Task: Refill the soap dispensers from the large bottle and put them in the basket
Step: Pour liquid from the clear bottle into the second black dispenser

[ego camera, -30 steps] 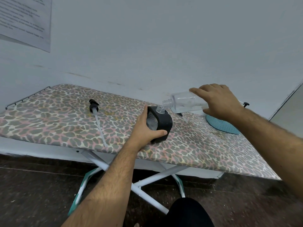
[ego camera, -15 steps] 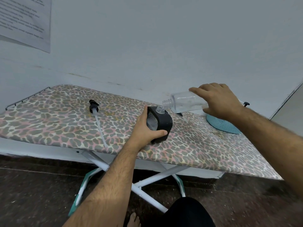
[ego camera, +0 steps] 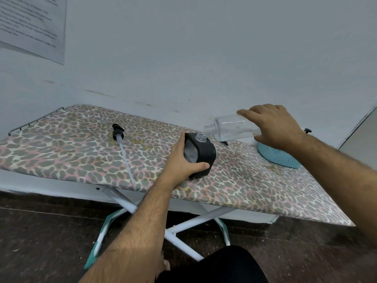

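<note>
A black soap dispenser [ego camera: 205, 155] with a clear open neck stands on the leopard-print ironing board [ego camera: 81, 156]. My left hand [ego camera: 183, 160] grips its left side and front. My right hand [ego camera: 273, 127] holds a clear plastic bottle [ego camera: 230, 128] tipped almost flat, its open mouth just above the dispenser's neck. A little clear liquid lies in the bottle's lower side. The dispenser's black pump head with its long white tube [ego camera: 122, 148] lies on the board to the left. A teal woven basket [ego camera: 277, 156] sits at the right, partly hidden by my right wrist.
The board stands against a white wall on white crossed legs [ego camera: 183, 225] over a dark floor. A wire rack [ego camera: 30, 123] edges the board's left end. A small black part [ego camera: 307, 130] lies behind the basket. A printed sheet [ego camera: 32, 27] hangs on the wall.
None of the objects has shifted noticeably; the bottle stays tipped over the dispenser's neck and both hands hold as before.
</note>
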The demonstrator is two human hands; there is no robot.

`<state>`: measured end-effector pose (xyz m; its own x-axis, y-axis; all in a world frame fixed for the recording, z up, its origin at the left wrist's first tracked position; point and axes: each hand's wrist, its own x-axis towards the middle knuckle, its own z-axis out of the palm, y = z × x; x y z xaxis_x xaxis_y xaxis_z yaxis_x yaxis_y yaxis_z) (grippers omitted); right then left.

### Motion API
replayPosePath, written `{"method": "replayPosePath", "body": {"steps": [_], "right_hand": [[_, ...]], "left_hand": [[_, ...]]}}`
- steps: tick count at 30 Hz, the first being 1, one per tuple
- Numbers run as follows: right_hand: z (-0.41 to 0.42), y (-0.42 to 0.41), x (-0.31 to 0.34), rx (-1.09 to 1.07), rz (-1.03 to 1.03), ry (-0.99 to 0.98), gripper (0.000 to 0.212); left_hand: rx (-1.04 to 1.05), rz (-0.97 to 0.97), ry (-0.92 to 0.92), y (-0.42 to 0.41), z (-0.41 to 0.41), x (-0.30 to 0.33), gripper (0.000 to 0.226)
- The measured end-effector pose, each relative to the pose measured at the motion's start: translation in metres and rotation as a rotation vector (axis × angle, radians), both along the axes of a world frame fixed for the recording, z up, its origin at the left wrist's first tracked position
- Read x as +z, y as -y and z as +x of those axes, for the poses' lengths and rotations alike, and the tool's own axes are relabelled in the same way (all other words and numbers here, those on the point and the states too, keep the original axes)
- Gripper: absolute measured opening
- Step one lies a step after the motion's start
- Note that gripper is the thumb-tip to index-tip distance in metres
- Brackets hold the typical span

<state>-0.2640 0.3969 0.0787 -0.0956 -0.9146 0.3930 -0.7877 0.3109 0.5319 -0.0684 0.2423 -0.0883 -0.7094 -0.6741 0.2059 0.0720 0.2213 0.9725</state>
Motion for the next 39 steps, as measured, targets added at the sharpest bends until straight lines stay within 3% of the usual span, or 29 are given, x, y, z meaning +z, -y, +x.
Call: {"method": "replayPosePath", "body": {"steps": [39], "right_hand": [[0.0000, 0.0042, 0.0076, 0.003, 0.019, -0.028, 0.081]], "left_hand": [[0.011, -0.007, 0.001, 0.0017, -0.0008, -0.0016, 0.130]]}}
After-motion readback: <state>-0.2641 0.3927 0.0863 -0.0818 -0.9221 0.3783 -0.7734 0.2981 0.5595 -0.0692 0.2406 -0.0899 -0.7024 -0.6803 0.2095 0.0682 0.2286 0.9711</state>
